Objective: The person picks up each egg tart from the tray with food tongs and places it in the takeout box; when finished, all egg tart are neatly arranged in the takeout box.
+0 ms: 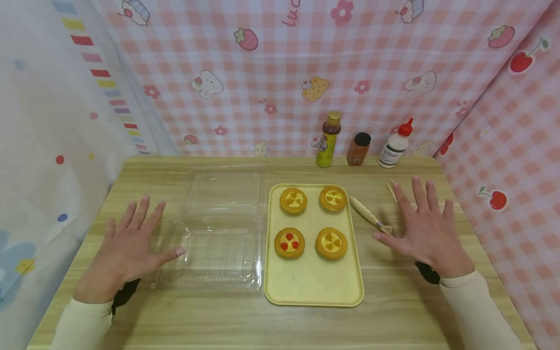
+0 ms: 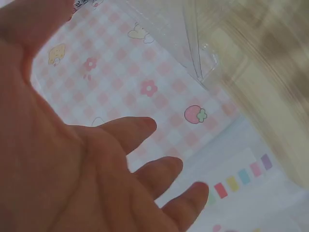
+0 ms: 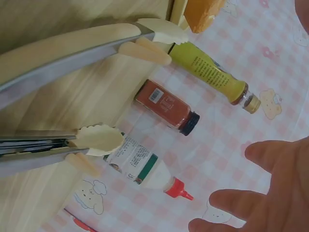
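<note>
Two splayed hands [image 1: 124, 250] [image 1: 430, 233] flank a yellow rectangular tray [image 1: 313, 284] of round golden tarts [image 1: 289, 243]. At nine o'clock, a clear plastic box [image 1: 218, 255].

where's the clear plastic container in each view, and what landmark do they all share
Head: the clear plastic container lies left of centre, between the left hand and the yellow tray.
Left wrist: part of it shows at the top, near the centre.
Right wrist: not in it.
Shared landmark: the pink-and-white checked cloth.
</note>
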`<state>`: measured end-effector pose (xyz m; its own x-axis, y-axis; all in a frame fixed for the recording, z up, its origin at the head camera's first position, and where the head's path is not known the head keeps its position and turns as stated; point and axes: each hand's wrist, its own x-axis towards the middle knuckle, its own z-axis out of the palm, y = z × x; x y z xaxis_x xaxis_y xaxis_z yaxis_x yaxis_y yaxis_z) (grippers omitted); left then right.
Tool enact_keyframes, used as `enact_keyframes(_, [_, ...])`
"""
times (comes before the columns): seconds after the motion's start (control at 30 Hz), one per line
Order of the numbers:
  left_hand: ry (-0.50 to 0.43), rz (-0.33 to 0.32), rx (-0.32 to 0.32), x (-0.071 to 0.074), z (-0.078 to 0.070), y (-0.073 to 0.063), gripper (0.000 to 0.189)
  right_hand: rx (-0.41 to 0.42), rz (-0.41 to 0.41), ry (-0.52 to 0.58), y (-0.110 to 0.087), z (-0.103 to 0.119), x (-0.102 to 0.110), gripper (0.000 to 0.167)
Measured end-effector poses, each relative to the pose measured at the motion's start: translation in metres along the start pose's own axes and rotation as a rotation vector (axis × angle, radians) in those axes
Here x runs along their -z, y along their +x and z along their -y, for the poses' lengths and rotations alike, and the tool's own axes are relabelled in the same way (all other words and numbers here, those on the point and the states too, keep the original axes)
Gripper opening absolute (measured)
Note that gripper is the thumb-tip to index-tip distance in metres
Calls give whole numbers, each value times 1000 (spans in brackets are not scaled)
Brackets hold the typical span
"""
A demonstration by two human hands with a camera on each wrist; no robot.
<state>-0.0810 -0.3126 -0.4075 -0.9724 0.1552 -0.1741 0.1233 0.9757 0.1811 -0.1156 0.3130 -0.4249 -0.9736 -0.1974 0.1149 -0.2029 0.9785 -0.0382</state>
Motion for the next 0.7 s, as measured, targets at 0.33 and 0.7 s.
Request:
enact_keyframes(0.33, [-66,-86,-66,-3,7,-4,101,33,-70,82,-7,-10,-5,114])
enact_keyframes(0.7, [-231,-150,-133,-12,20,-10,76,13,-64,117,-14,-22,-12,112])
